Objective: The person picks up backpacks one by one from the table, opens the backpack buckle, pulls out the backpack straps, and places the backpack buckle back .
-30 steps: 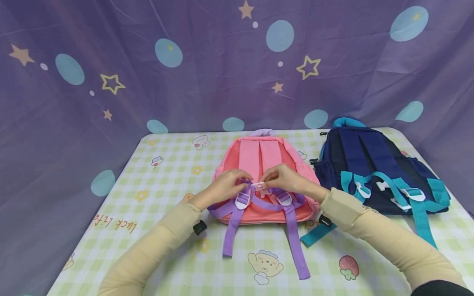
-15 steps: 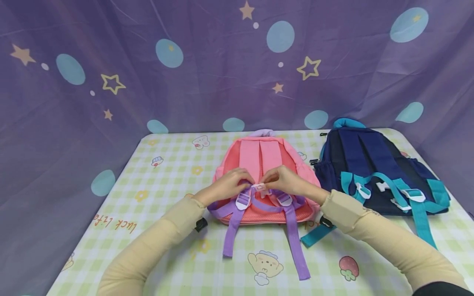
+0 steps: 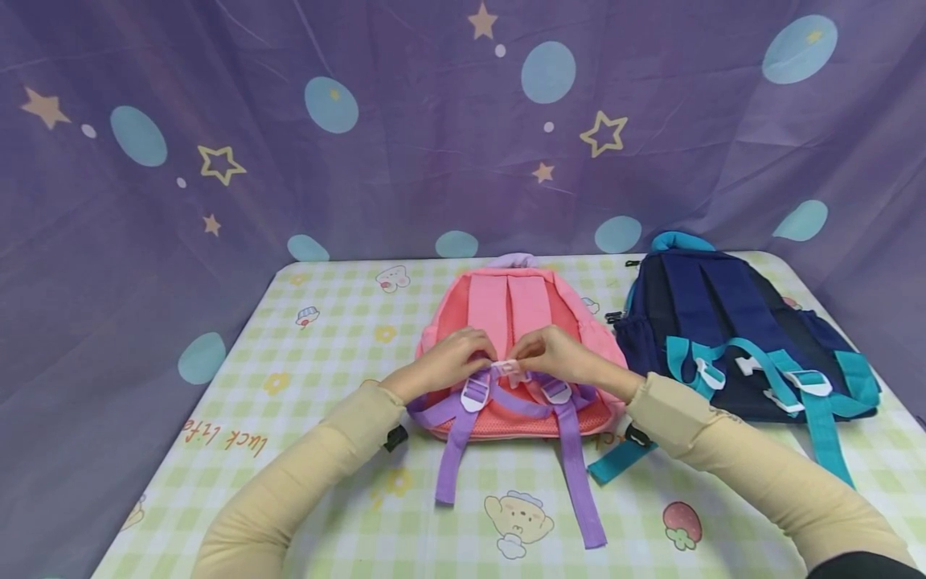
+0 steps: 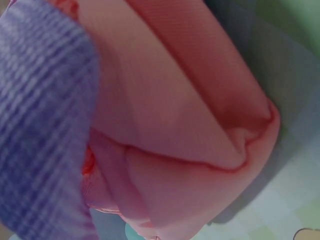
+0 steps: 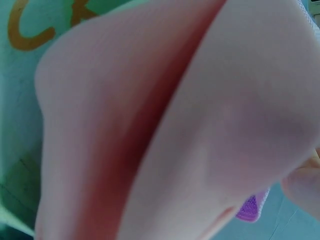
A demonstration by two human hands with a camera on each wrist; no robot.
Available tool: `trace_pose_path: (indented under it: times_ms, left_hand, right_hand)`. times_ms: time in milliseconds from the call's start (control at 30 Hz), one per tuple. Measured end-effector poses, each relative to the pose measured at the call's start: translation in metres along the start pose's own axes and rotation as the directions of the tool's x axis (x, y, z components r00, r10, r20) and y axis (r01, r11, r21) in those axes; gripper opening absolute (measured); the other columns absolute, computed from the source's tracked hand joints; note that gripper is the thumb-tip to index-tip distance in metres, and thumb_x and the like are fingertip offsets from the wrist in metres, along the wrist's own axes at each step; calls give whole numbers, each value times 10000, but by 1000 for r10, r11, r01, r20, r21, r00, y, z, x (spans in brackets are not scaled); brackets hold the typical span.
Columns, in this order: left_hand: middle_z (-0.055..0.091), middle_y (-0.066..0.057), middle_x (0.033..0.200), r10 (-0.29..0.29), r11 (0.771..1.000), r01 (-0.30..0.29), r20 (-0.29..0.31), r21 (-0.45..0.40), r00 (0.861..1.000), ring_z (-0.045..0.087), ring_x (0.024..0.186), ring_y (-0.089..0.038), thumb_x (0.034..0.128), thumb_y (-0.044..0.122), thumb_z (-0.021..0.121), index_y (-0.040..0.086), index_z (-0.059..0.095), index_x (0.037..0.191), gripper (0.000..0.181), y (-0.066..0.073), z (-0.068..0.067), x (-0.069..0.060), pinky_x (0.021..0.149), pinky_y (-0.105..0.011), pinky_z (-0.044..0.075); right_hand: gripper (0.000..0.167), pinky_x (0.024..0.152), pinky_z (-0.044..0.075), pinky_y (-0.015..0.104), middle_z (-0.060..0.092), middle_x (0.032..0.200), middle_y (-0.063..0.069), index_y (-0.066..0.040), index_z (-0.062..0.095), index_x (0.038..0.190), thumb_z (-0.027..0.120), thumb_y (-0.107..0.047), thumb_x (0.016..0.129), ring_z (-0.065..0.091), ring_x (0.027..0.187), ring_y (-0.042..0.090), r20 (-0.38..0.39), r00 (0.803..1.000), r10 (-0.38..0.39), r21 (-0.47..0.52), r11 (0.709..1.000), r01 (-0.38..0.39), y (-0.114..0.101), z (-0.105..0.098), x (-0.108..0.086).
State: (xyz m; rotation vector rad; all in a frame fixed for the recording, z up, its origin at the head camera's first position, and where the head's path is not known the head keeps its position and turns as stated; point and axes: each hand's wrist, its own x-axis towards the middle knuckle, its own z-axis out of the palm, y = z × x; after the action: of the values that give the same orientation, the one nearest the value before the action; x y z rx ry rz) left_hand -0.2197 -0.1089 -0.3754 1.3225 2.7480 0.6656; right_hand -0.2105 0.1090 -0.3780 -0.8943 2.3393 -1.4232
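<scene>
A pink backpack [image 3: 488, 310] lies on the table with its strap side up. Its purple webbing straps [image 3: 521, 402] run across the lower part through white adjusters. At the middle sits a small pale plastic buckle [image 3: 506, 367]. My left hand [image 3: 454, 356] pinches the purple webbing just left of this buckle. From the other side, my right hand [image 3: 555, 352] holds the buckle between thumb and fingers. Purple webbing [image 4: 45, 115] fills the left of the left wrist view, beside pink fabric. Fabric hides most of the right hand in the right wrist view; a fingertip [image 5: 305, 190] shows at the edge.
A navy backpack [image 3: 712, 322] with teal straps [image 3: 825, 426] and white buckles lies to the right, close beside the pink one. One teal strap end [image 3: 618, 462] reaches under my right forearm. A checked cloth [image 3: 347, 322] covers the table; a purple curtain [image 3: 405, 201] hangs behind.
Both hands stay at the buckle with only slight shifts. The left hand has edged a little right, and the buckle lies slightly lower and flatter. The backpacks have not visibly moved.
</scene>
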Motion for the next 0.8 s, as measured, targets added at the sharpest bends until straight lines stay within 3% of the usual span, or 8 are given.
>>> trace_pose_path:
  times_ms: [400, 800]
  left_hand:
    - [646, -42, 897, 5, 1000, -5, -11, 12, 1000, 575, 911, -203, 868, 48, 637, 60, 673, 881, 40, -1, 0, 0, 871, -324, 458]
    - [645, -43, 901, -19, 1000, 19, 3, 24, 1000, 573, 912, -205, 875, 71, 636, 60, 671, 884, 38, -1, 3, 2, 871, -330, 456]
  right_hand:
    - [122, 668, 551, 297, 695, 873, 202, 117, 660, 951, 613, 39, 869, 678, 770, 264, 19, 1000, 8, 35, 999, -9, 1, 1, -2]
    - [130, 665, 536, 244, 700, 891, 179, 101, 667, 964, 615, 21, 875, 683, 775, 201, 24, 1000, 19, 18, 1000, -19, 3, -2, -6]
